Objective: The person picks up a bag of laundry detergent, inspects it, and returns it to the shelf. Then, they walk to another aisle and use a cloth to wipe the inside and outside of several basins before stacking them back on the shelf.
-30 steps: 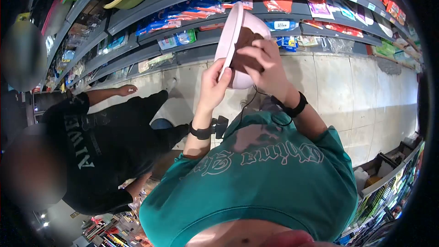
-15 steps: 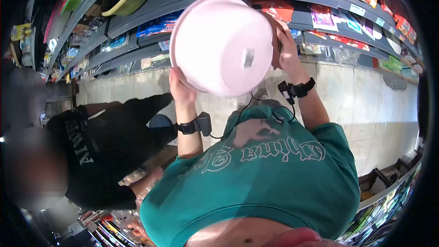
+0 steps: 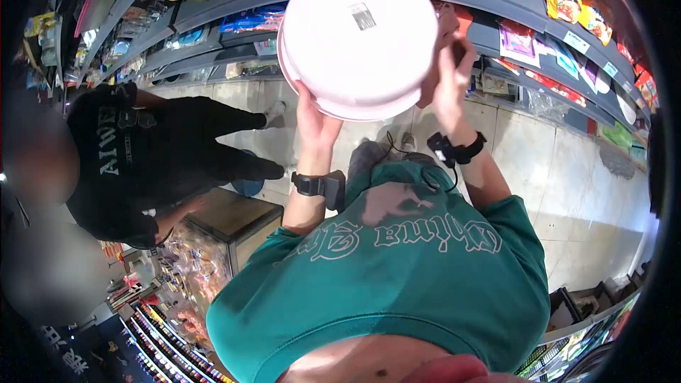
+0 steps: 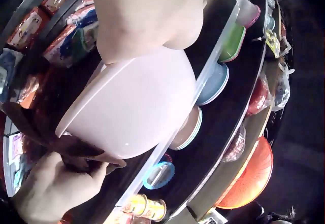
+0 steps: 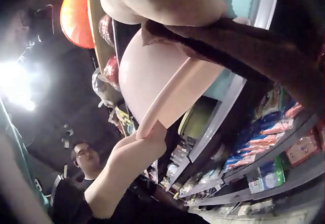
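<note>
A pale pink basin is held up with its underside and a small label facing the head camera. My left hand grips its rim at the lower left; the right wrist view shows that hand on the rim. At the opposite side my right hand holds a dark brown cloth against the rim. In the left wrist view the brown cloth hangs from the right hand beside the basin.
Shelves with packaged goods and basins run across the front. A person in black stands at the left, near a box-like stand. Tiled floor lies at the right.
The basin has turned from its side, with the inside partly showing, to underside towards the head camera, and has risen. My right hand has moved from inside it to the right rim with the cloth.
</note>
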Action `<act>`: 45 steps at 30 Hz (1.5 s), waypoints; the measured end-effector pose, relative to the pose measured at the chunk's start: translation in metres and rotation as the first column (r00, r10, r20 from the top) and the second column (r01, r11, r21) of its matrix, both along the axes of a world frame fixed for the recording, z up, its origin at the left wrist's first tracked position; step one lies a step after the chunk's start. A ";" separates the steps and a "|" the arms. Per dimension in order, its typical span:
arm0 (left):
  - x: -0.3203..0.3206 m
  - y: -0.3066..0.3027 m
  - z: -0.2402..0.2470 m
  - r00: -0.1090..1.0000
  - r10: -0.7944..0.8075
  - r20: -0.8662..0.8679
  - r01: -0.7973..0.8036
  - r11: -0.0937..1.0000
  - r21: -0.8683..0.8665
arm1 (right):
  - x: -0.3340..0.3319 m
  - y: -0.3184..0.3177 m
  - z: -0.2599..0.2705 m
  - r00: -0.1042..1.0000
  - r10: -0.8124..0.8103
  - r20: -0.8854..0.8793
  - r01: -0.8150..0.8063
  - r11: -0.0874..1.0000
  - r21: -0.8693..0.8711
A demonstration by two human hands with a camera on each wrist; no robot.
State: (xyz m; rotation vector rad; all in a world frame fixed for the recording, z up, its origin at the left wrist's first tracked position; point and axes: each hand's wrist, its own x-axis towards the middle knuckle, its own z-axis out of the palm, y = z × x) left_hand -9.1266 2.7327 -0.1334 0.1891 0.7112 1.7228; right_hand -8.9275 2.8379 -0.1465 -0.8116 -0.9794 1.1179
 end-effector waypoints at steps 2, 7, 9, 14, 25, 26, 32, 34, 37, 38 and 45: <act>-0.022 -0.005 -0.012 0.993 -0.115 0.009 0.114 0.993 0.027 | 0.021 0.035 -0.008 0.975 0.169 -0.147 -0.175 0.984 -0.030; -0.056 -0.002 -0.006 0.953 -0.268 -0.142 0.263 0.963 -0.050 | 0.057 0.065 0.037 0.826 0.553 0.111 -0.536 0.831 -0.147; -0.057 0.002 -0.007 0.967 -0.197 -0.162 0.191 0.980 -0.051 | 0.052 0.060 0.057 0.867 0.439 0.238 -0.460 0.887 0.039; -0.046 -0.013 0.008 0.974 -0.181 -0.138 0.184 0.983 0.010 | 0.054 0.027 0.094 0.902 0.275 0.333 -0.380 0.871 0.311; -0.044 0.009 0.006 0.921 -0.175 -0.347 0.187 0.982 0.002 | 0.079 0.021 0.097 0.883 0.402 0.244 -0.451 0.869 0.201; -0.039 0.010 0.016 0.898 -0.148 -0.415 0.154 0.988 -0.019 | 0.081 0.020 0.096 0.881 0.447 0.154 -0.465 0.879 0.110; 0.013 0.018 0.067 0.419 -0.496 -0.761 0.342 0.862 -0.373 | 0.059 0.011 0.089 0.525 0.057 0.849 -0.543 0.791 0.283; 0.040 0.028 0.039 0.523 -0.200 -0.829 0.254 0.965 -0.073 | 0.032 -0.003 0.075 0.430 -0.020 0.903 -0.586 0.755 0.295; 0.044 0.028 0.046 0.760 -0.144 -0.634 0.103 0.990 -0.100 | 0.007 -0.027 0.063 0.494 -0.171 0.852 -0.505 0.742 0.442; 0.047 0.028 0.052 0.808 -0.084 -0.583 0.066 0.996 -0.053 | 0.007 -0.027 0.063 0.512 -0.174 0.841 -0.482 0.752 0.449; 0.025 0.012 0.028 0.697 -0.083 -0.712 0.076 0.996 -0.041 | 0.023 0.011 0.064 0.689 -0.209 0.694 -0.187 0.874 0.449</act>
